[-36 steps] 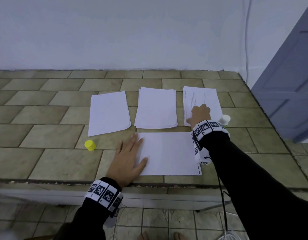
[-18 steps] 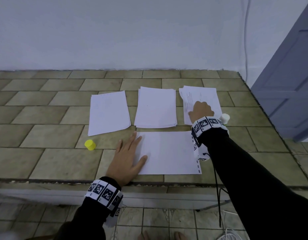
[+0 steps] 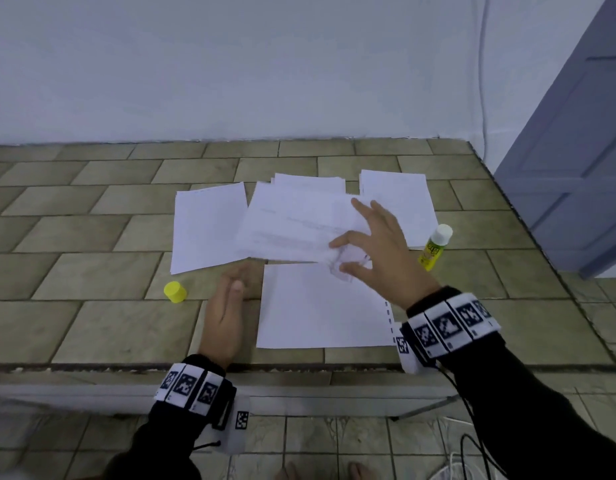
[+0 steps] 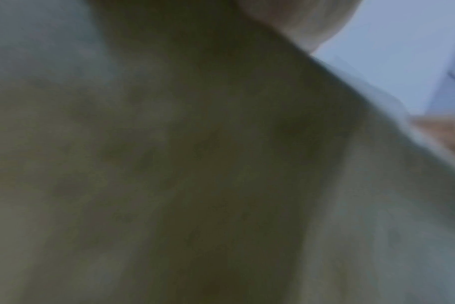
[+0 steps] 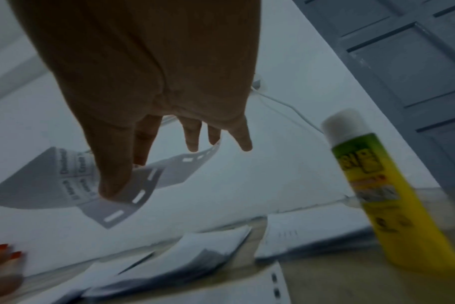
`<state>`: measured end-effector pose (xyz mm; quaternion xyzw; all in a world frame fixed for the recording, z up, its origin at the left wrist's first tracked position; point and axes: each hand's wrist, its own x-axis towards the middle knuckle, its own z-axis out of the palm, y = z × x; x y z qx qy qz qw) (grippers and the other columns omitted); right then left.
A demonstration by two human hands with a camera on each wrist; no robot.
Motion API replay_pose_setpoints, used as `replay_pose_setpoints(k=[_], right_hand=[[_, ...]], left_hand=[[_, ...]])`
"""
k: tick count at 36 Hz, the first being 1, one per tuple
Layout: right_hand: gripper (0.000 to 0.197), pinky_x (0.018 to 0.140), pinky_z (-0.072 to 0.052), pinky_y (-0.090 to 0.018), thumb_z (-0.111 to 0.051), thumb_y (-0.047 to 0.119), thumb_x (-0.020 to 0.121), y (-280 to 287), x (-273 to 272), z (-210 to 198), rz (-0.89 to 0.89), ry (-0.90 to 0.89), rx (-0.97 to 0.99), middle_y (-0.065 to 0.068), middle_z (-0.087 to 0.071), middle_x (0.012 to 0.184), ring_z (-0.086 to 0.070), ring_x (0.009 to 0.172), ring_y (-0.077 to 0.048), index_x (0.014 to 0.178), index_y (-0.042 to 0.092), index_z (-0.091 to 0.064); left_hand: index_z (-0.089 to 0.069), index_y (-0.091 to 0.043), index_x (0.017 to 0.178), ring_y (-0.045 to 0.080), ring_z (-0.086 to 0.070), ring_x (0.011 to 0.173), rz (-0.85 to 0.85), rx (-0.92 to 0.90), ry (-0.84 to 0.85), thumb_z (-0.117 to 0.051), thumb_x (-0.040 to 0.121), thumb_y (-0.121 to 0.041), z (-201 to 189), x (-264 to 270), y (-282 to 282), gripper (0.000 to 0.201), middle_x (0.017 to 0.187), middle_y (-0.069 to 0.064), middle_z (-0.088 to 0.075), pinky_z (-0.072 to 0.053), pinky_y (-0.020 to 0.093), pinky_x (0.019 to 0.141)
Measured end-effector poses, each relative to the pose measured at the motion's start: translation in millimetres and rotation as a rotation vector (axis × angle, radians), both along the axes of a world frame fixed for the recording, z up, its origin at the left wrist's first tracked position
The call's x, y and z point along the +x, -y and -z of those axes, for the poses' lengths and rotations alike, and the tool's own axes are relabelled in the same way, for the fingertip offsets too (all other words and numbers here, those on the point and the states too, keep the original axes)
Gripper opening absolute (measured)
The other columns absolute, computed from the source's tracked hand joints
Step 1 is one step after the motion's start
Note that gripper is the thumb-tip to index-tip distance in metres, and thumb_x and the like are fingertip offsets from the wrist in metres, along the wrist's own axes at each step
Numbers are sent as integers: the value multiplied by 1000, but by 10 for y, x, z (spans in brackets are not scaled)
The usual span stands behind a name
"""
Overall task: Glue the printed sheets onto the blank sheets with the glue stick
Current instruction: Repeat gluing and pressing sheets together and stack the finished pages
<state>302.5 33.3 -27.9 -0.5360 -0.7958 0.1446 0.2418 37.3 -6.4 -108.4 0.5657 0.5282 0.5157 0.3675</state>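
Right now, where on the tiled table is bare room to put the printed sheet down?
Bare tile lies left of the yellow cap and along the far edge by the wall. The blank sheet nearest the person is uncovered. The three stacks crowd the middle, with the glue stick on the right.

Upright glue stick (image 3: 434,247) beside stacks

I stand in front of a work surface (image 3: 92,271) covered with olive-brown rectangular tiles, laid in staggered rows with dark joints. Its front edge runs across at 6 o'clock, with a pale ledge under it. Behind, from 10 to 1 o'clock, a plain white wall (image 3: 230,64) rises. At 2 o'clock a grey-blue panelled door (image 3: 576,150) stands, and a thin white cable (image 3: 481,64) hangs down the wall beside it. Below me the floor (image 3: 317,441) has similar tiles. The light is soft and even, rather cool.
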Motion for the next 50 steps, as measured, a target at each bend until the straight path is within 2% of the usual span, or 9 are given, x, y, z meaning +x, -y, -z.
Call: replay_pose_setpoints(k=[4, 8, 12, 17, 21, 24, 30, 36, 50], right_hand=[[30, 113, 0, -30, -73, 25, 84, 192, 98, 124, -65, 19, -64, 0, -2, 162, 11, 147, -17, 113, 32, -67], [29, 112, 7, -28, -73, 21, 84, 300, 156, 222, -92, 10, -120, 5, 8, 160, 24, 142, -13, 110, 33, -67], [30, 113, -1, -26, -73, 17, 85, 354, 211, 303, -52, -57, -171, 8, 16, 156, 12, 145, -12, 110, 32, -68], [49, 108, -8, -2, -75, 9, 80, 374, 263, 395, -20, -165, -159, 11, 14, 157, 4, 140, 13, 104, 48, -59], [34, 88, -47, -15, -70, 11, 86, 383, 303, 333, 62, -359, -275, 6, -31, 152, -43, 128, -4, 108, 36, -64], [28, 68, -46, -14, -69, 8, 87, 386, 330, 301, 155, -419, -289, 7, -60, 98, -59, 79, -2, 105, 29, -65], [27, 68, -55, -26, -77, 9, 78, 364, 377, 333, 243, -325, -393, -7, -64, 94, -63, 76, -20, 99, 22, -67], [26, 58, -41, -8, -75, 7, 80, 383, 362, 397, 242, -205, -459, 11, -58, 80, -56, 71, -8, 103, 18, -67], [28, 71, -50, -21, -72, 5, 81, 425, 358, 420, 262, -42, -519, -6, -63, 100, -61, 87, -18, 103, 20, -63]], left_hand=[[-54, -30, 123, 11, -70, 73, -35, -194, 292, -22, 107, -42, -222, -15, -118, 39, 87, -8, -76, -53, 28, 63], [-52, -38, 131, 18, -68, 106, 136, -294, 238, -39, 103, -44, -300, -68, -97, 31, 118, 0, -71, -55, 36, 84], [-44, -29, 138, 16, -72, 92, 145, -277, 210, -56, 95, 1, -321, -18, -47, 54, 102, 5, -76, -58, 25, 73], [-40, -28, 141, 21, -72, 98, 154, -244, 242, -55, 94, 5, -313, 32, -12, 60, 108, 10, -74, -58, 26, 73], [-39, -29, 142, 22, -70, 104, 147, -222, 280, -52, 95, 5, -265, 43, -9, 60, 108, 13, -73, -57, 26, 78], [-38, -35, 140, 24, -70, 105, 169, -210, 234, -53, 95, 4, -245, 38, -6, 62, 107, 11, -74, -58, 28, 79], [-40, -38, 140, 23, -67, 110, 243, -197, 54, -55, 96, 4, -218, -14, -22, 63, 130, 6, -64, -58, 35, 87], [-65, -37, 107, 6, -59, 65, 231, -79, -351, -58, 96, -2, -206, 13, -32, 37, 81, -30, -67, -47, 18, 59], [-71, -29, 108, 6, -49, 57, 200, -127, -633, -64, 92, -12, -139, 45, -22, 24, 59, -6, -51, -36, 13, 53]])
